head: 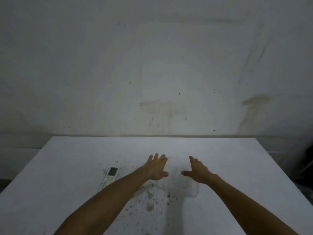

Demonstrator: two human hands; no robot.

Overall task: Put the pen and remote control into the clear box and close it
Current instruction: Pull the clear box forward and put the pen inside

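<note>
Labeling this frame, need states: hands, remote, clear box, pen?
left hand: open, fingers spread, holding nothing
right hand: open, holding nothing
remote control: flat on table, outside box, partly behind left forearm
clear box: faint, lid state unclear
pen: not visible

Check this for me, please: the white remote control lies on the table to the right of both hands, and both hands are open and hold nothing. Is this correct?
One detail is wrong. The remote control lies on the table to the left of both hands, partly hidden by the left forearm, not to their right. The head view shows this. The rest is correct: the left hand and the right hand are open and hold nothing.
</note>
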